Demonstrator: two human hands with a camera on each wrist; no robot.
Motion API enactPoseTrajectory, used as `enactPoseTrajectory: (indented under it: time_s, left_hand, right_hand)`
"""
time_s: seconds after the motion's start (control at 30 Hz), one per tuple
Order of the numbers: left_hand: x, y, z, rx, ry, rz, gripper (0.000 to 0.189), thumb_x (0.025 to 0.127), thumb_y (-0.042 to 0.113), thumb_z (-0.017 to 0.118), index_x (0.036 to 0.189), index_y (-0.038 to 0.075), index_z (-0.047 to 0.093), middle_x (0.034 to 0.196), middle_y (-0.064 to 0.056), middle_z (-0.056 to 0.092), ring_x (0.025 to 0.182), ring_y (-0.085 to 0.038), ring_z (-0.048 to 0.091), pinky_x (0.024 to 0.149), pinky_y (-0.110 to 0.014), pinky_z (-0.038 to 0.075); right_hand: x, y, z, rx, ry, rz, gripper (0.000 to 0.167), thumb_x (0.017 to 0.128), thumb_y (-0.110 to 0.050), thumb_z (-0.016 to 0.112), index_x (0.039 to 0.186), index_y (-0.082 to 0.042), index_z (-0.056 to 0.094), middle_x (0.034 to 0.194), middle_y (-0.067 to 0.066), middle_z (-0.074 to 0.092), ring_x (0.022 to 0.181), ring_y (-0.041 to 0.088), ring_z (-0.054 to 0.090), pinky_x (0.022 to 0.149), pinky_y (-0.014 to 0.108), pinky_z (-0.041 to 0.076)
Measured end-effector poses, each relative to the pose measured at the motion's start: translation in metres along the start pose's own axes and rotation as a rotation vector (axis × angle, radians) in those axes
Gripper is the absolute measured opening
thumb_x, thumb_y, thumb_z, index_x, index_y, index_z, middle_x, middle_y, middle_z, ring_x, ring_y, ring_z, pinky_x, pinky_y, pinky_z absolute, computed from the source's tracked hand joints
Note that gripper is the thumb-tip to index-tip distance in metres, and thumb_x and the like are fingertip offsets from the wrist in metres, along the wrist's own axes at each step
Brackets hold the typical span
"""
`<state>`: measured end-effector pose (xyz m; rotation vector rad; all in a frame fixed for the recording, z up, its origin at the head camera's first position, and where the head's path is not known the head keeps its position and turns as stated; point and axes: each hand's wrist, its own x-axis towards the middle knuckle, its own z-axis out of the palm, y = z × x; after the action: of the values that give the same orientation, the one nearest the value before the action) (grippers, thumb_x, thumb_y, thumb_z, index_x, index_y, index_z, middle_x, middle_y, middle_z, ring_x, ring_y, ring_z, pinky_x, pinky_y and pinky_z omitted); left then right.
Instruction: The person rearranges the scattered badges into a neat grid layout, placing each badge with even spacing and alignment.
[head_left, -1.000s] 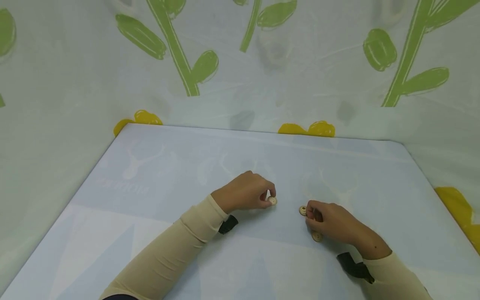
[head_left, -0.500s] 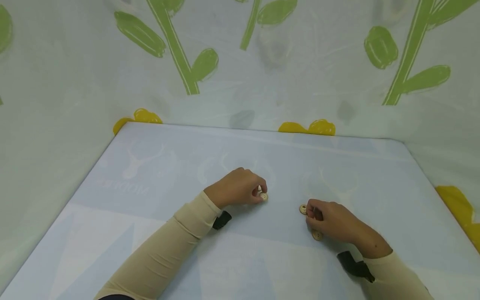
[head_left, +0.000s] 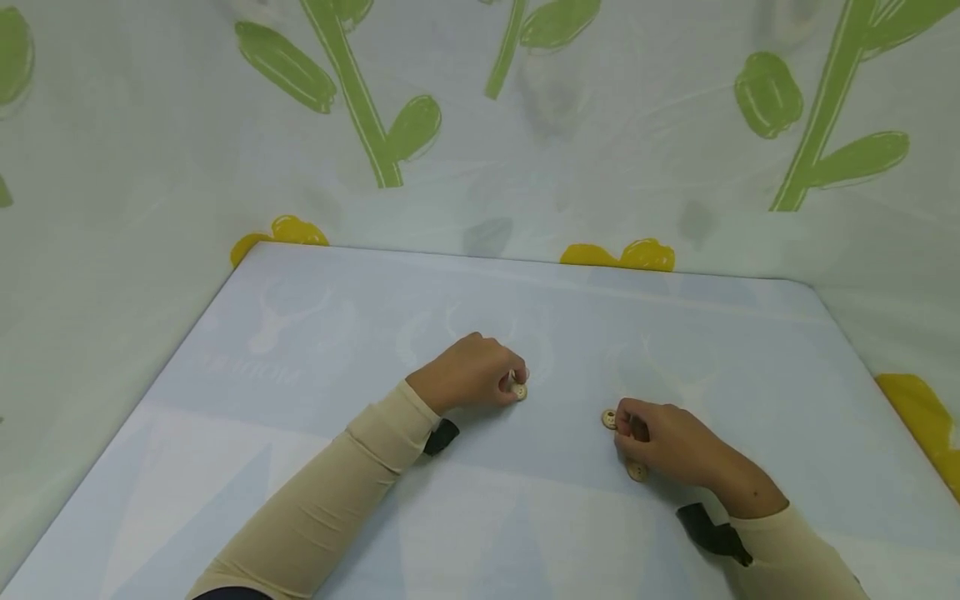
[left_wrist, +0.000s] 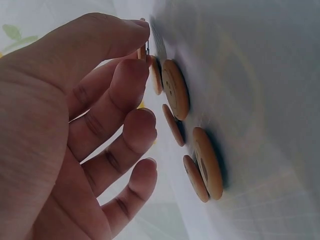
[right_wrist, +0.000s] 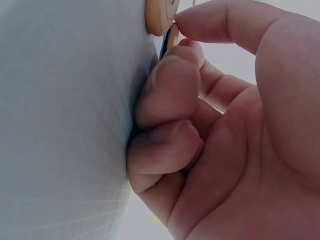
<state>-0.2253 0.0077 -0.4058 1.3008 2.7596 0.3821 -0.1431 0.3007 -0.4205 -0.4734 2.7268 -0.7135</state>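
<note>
My left hand (head_left: 474,373) pinches a round wooden button (head_left: 520,392) between thumb and index finger, its holed face showing in the head view. In the left wrist view this button (left_wrist: 142,52) is mostly hidden behind the thumb tip, while the other fingers are loosely bent. My right hand (head_left: 666,437) rests low on the table, fingers curled, pinching a second wooden button (head_left: 609,418) at its edge. In the right wrist view that button (right_wrist: 173,37) shows edge-on between thumb and index fingertips. Another wooden button (head_left: 637,472) lies partly under the right hand.
Several more wooden buttons (left_wrist: 176,90) lie on the surface past the left fingertips in the left wrist view. A pale blue-and-white printed cover lies over the table (head_left: 360,308). Leaf-patterned sheeting (head_left: 660,125) stands around its back and sides.
My left hand has moved left and slightly away across the table with its button, drawing apart from the right hand. The right hand and its two nearby buttons have stayed in place.
</note>
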Motion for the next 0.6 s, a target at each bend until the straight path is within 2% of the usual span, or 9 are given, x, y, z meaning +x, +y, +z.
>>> enactPoseTrajectory:
  time_s: [0.07, 0.3, 0.6]
  left_hand:
    - [-0.0001, 0.0004, 0.0004, 0.001, -0.009, 0.001, 0.01, 0.087, 0.02, 0.073, 0.095, 0.019, 0.077, 0.068, 0.012, 0.063, 0.061, -0.001, 0.049, 0.067, -0.024, 0.042]
    - [0.0005, 0.0011, 0.0005, 0.003, -0.017, -0.019, 0.009, 0.087, 0.02, 0.074, 0.096, 0.02, 0.078, 0.071, 0.013, 0.067, 0.064, -0.001, 0.053, 0.081, -0.032, 0.048]
    - [-0.0004, 0.0019, -0.0009, -0.001, -0.027, -0.016, 0.01, 0.087, 0.021, 0.074, 0.096, 0.02, 0.078, 0.07, 0.013, 0.066, 0.064, -0.001, 0.053, 0.083, -0.034, 0.048]
  right_hand:
    - [-0.0001, 0.0004, 0.0003, 0.002, -0.006, 0.002, 0.016, 0.094, -0.018, 0.065, 0.085, -0.018, 0.052, 0.064, -0.008, 0.045, 0.054, 0.004, 0.041, 0.048, 0.022, 0.034]
    - [-0.0004, -0.0002, -0.0012, -0.004, -0.002, 0.003, 0.015, 0.095, -0.019, 0.064, 0.086, -0.019, 0.052, 0.064, -0.008, 0.046, 0.055, 0.004, 0.041, 0.049, 0.023, 0.035]
    - [0.0007, -0.0011, -0.0037, -0.011, -0.009, 0.0, 0.015, 0.094, -0.017, 0.063, 0.085, -0.018, 0.052, 0.064, -0.008, 0.046, 0.055, 0.004, 0.042, 0.049, 0.022, 0.035]
